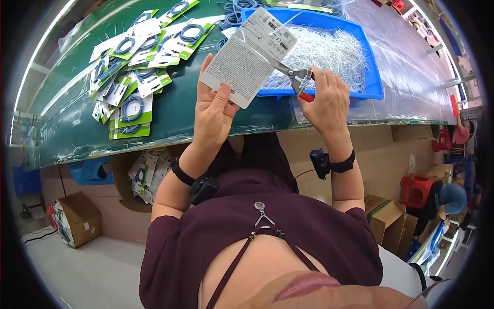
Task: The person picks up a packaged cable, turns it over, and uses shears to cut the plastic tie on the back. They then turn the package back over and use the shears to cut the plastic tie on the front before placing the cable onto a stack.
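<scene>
My left hand (213, 110) grips a flat packaging card (236, 64) by its lower left edge, thumb on the printed white back. A white cable tie (289, 23) sticks out past the card's upper right part. In my right hand (330, 100) are cutting pliers (294, 73) with a red handle, the hand closed round the grips. The pliers' jaws reach the card's right edge, beside the cable tie; whether they touch it I cannot tell. The card's front is turned away from me.
Beyond the card stands a blue tray (380, 85) full of white cable ties (334, 51). A pile of green-and-white cards with coiled grey-blue cables (134, 105) covers the left of the green table (175, 123). Below the table, a cardboard box (128, 188) holds more cards.
</scene>
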`<state>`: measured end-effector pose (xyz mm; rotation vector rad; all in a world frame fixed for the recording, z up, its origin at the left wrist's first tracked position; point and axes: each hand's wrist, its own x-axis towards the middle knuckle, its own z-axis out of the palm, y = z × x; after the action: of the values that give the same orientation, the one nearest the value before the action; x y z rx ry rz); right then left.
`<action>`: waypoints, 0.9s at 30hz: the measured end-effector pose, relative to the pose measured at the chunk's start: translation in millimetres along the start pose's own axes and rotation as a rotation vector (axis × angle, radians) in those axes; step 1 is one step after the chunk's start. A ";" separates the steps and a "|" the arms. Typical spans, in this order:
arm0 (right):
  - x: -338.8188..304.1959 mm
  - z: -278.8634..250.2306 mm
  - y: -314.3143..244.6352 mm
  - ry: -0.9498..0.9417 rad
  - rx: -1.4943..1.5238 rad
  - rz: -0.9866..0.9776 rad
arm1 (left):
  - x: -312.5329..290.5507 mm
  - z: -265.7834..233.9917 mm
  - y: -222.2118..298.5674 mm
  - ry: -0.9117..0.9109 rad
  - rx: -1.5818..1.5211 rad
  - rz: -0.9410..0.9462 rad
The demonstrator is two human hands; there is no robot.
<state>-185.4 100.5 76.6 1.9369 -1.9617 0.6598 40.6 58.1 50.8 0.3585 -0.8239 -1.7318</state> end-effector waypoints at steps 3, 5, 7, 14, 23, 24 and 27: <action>1.3 -0.1 -2.0 -0.013 -0.032 -0.010 | -0.4 2.8 -3.6 -0.012 0.014 0.012; 2.3 1.7 -1.8 -0.018 -0.032 -0.008 | -1.7 3.3 -5.9 -0.013 0.024 0.002; 2.7 3.6 -1.0 -0.029 -0.032 -0.009 | -2.9 3.7 -7.7 -0.014 0.029 -0.004; 3.0 5.5 1.6 -0.036 -0.037 -0.014 | -3.8 4.4 -11.2 -0.014 0.018 0.001; 3.6 9.8 5.4 -0.032 0.029 -0.014 | -3.0 6.6 -12.2 -0.001 0.043 -0.001; 2.8 13.2 7.3 -0.026 0.026 -0.014 | -3.0 5.0 -13.1 0.000 0.031 -0.003; -0.8 24.8 13.2 -0.033 0.235 -0.002 | -3.4 2.4 -14.7 -0.003 0.008 -0.004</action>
<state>-196.0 88.0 53.8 2.0954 -1.9774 0.8991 29.6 63.9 41.9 0.3632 -0.8336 -1.7337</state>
